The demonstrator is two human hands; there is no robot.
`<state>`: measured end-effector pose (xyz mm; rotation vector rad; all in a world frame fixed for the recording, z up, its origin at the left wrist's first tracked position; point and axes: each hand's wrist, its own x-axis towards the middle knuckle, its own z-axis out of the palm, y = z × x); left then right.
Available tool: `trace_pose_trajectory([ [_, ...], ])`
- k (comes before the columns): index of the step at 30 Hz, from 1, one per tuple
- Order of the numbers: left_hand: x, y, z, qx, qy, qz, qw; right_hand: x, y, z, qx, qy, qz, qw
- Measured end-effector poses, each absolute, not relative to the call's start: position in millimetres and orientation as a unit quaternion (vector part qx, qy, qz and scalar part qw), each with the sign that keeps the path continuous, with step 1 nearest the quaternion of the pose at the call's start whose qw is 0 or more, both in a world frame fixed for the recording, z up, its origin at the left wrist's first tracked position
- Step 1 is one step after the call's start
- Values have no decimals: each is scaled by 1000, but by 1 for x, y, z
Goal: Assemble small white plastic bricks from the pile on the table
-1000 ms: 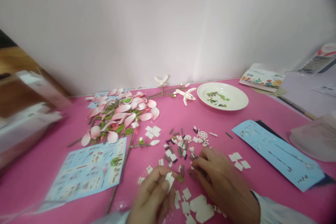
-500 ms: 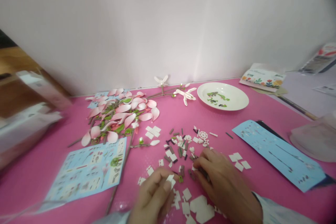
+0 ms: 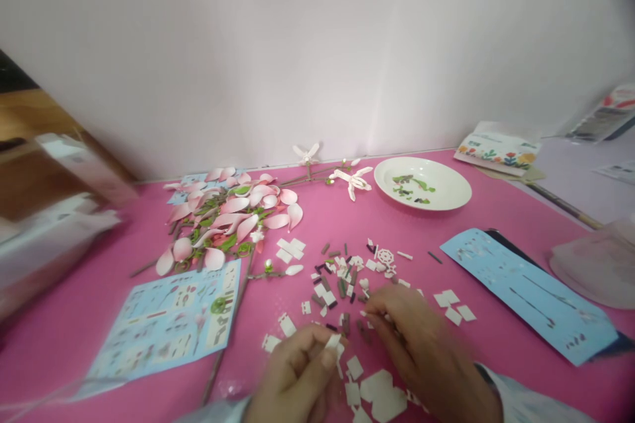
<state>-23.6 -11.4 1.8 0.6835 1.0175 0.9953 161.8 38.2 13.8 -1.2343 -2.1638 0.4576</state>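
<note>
Left hand [image 3: 292,373] pinches a white plastic brick [image 3: 333,342]; right hand [image 3: 421,347] sits among loose bricks [image 3: 342,284], spread within reach; its grip cannot be confirmed.

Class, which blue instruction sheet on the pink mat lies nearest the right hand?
The long, narrow blue sheet, right of the right hand. The wider sheet and the one partly under the petals lie further left.

On the table [image 3: 74,344], a heap of petals [image 3: 228,218] to the left of the loose bricks [image 3: 342,284], and behind an instruction sheet [image 3: 166,324]. More to the right, a plate [image 3: 446,185] behind a second sheet [image 3: 526,291].
</note>
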Motion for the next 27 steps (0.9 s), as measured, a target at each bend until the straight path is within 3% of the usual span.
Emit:
trace_pose_trajectory([
  [14,-20,-15,-2,280,419,464,729,159,28,34,-270,-810,340,394],
  [27,-21,-11,10,369,429,431,703,156,27,25,-279,-785,374,407],
])
